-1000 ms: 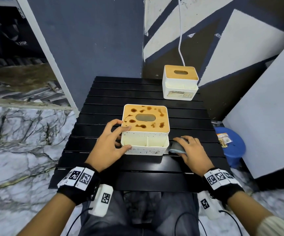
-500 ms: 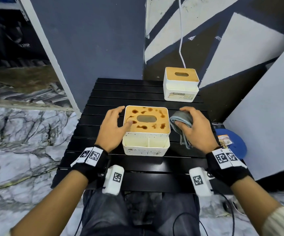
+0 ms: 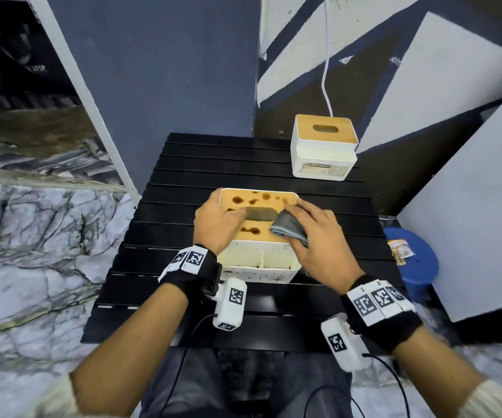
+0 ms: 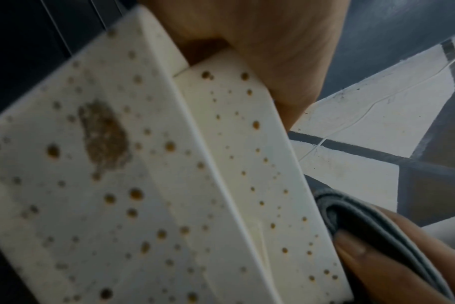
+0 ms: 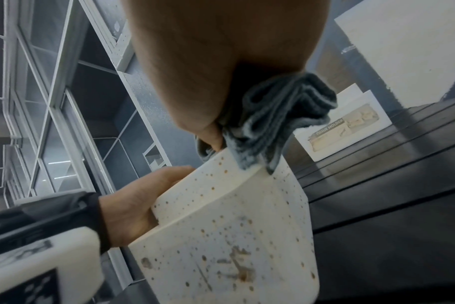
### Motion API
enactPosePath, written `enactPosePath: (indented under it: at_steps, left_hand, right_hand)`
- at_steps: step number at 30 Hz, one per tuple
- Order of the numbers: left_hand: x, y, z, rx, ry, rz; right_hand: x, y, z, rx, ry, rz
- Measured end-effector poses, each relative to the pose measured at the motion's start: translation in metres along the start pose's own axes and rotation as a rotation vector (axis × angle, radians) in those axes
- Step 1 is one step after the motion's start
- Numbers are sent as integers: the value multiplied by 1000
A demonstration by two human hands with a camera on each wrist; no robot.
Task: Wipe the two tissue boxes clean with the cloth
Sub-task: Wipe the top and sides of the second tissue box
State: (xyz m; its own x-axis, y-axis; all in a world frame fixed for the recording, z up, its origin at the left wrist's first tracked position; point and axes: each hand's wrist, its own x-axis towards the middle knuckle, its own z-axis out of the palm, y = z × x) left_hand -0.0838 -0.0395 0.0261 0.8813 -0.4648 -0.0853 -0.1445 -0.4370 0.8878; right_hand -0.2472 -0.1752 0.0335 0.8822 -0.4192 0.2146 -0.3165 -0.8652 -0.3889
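Note:
The near tissue box (image 3: 258, 263) is white with a wooden lid spotted with brown stains; its sides (image 4: 117, 185) (image 5: 234, 236) are speckled too. My left hand (image 3: 216, 224) grips its left edge, fingers curled over the lid toward the slot, as the right wrist view (image 5: 133, 205) also shows. My right hand (image 3: 316, 236) holds a folded grey cloth (image 3: 289, 229) (image 5: 273, 115) (image 4: 364, 216) against the lid's right part. The second tissue box (image 3: 323, 146) (image 5: 351, 127), with a clean-looking wooden lid, stands at the table's far right corner.
Both boxes stand on a black slatted table (image 3: 243, 164). A white cable (image 3: 325, 70) hangs down the wall behind the far box. A blue stool (image 3: 409, 260) with a small packet sits right of the table, beside a white panel (image 3: 470, 206).
My right hand lifted the cloth from the table beside the box, up its right side and onto the lid. My left hand slid from the box's front left corner onto the lid's left edge.

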Motion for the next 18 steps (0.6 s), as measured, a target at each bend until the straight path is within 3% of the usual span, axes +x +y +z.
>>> enactPosePath:
  at_steps: [7,15,18]
  left_hand:
    - [1,-3,-2,-9,-3,6]
    - [0,-4,5,-20,35,-55]
    - [1,-5,5,-6,18,-43]
  right_hand:
    - [40,0,1,-19,-38,64]
    - [0,0,-1,-31,-62,-30]
    - [11,2,0,-18,-52,-15]
